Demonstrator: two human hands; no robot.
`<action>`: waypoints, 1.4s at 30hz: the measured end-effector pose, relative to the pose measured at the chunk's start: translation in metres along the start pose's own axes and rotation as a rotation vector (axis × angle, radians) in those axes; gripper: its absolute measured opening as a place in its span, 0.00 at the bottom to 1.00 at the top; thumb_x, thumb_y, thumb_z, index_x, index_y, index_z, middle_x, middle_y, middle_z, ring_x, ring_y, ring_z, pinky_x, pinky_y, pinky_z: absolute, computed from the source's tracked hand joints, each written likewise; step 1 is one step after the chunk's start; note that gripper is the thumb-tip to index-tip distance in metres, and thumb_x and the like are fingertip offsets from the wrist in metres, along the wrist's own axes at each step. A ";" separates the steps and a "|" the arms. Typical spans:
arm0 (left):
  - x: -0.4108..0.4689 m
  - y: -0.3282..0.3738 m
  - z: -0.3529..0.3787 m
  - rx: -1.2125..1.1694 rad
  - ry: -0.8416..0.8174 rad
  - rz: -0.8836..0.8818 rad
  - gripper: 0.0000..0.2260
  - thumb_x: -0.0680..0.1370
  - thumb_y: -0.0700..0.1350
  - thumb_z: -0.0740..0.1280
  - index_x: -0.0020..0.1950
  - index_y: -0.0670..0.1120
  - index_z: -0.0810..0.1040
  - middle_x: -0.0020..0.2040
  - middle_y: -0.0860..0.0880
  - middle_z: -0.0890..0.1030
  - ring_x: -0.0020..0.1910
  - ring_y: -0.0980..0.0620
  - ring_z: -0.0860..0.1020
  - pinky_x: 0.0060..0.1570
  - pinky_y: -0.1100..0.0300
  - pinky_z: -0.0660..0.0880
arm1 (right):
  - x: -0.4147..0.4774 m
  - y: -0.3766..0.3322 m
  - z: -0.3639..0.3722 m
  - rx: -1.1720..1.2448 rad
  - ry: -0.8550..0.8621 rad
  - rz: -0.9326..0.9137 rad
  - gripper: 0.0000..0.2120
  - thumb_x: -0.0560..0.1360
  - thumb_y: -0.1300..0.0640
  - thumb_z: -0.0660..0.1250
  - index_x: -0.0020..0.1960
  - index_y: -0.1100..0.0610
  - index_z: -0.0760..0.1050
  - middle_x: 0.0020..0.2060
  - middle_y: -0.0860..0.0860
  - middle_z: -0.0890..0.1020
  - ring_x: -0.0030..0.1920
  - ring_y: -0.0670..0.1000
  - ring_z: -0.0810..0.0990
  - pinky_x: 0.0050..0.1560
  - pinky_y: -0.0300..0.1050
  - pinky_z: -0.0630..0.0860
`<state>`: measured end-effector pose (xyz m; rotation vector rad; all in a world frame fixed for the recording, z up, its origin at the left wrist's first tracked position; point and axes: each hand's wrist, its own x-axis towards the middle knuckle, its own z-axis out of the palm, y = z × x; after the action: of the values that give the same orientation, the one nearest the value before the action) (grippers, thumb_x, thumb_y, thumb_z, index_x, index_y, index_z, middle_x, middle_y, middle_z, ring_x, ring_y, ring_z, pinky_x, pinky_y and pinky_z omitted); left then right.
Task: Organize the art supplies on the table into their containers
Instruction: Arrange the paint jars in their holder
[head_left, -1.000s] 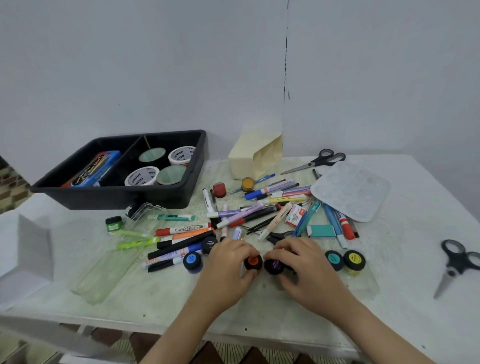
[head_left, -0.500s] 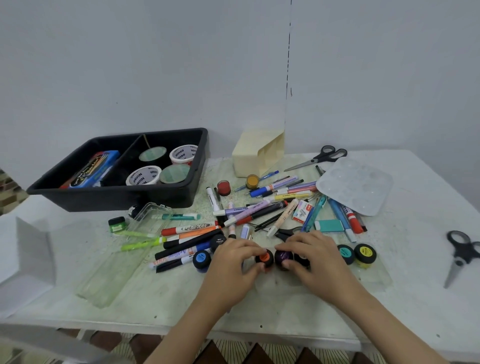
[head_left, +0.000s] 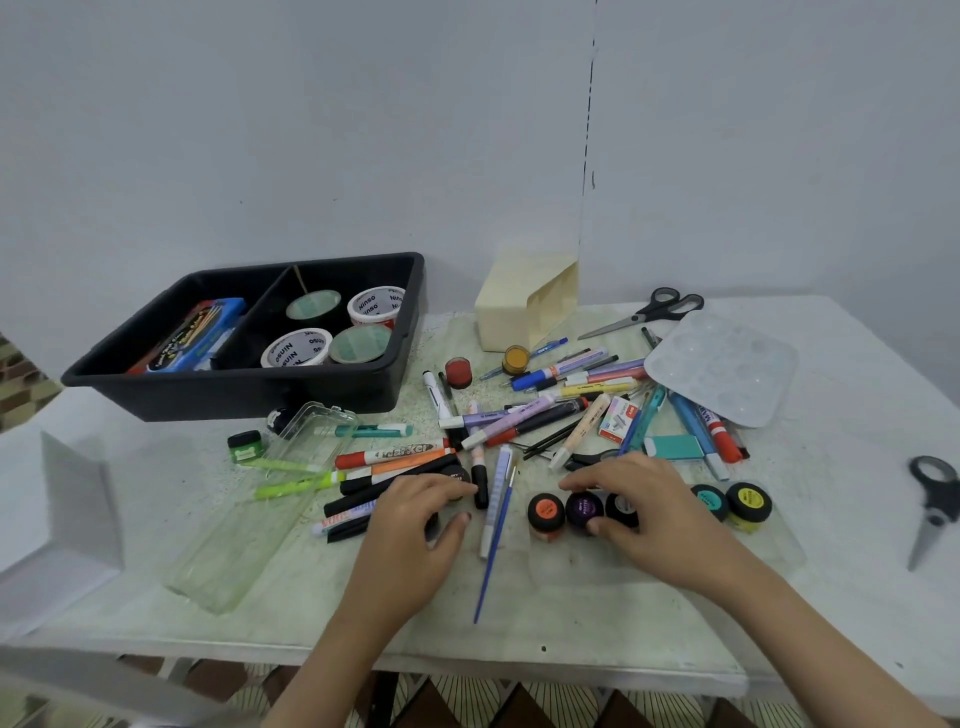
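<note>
Cluttered white table: near its front edge our right hand is pinching the purple paint jar, probably light and rigid, by its lid, while what our left hand is gripping we cannot tell.

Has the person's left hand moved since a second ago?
Yes: the left hand slid left, off the orange-lidded paint jar, toward the black plastic tray.

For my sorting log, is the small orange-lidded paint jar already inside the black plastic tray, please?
No, the small orange-lidded paint jar stands beside a purple-lidded paint jar near the front of the white table, outside the black plastic tray.
</note>
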<state>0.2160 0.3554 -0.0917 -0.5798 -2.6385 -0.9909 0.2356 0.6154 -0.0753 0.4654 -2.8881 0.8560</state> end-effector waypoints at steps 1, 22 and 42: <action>-0.001 -0.004 -0.002 0.011 0.016 0.000 0.14 0.72 0.40 0.72 0.55 0.55 0.80 0.52 0.67 0.74 0.57 0.69 0.69 0.55 0.70 0.64 | 0.000 0.000 0.000 0.017 -0.004 0.015 0.20 0.71 0.55 0.71 0.59 0.39 0.74 0.50 0.29 0.72 0.55 0.34 0.68 0.56 0.32 0.60; -0.021 -0.023 -0.019 -0.027 0.041 -0.173 0.15 0.71 0.39 0.73 0.55 0.52 0.78 0.49 0.65 0.74 0.50 0.69 0.73 0.49 0.76 0.67 | 0.073 -0.078 0.065 -0.259 0.095 -0.119 0.18 0.74 0.45 0.63 0.62 0.48 0.73 0.53 0.46 0.80 0.56 0.51 0.72 0.53 0.47 0.58; -0.008 0.054 0.017 -0.211 -0.231 0.080 0.19 0.71 0.43 0.73 0.57 0.61 0.74 0.53 0.63 0.73 0.54 0.65 0.72 0.52 0.72 0.69 | -0.052 -0.012 0.013 0.139 0.535 0.109 0.15 0.67 0.42 0.67 0.53 0.41 0.78 0.45 0.33 0.79 0.49 0.41 0.76 0.51 0.56 0.73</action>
<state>0.2454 0.4017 -0.0767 -0.8892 -2.6972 -1.2558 0.2885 0.6118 -0.0888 0.0671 -2.3876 1.0170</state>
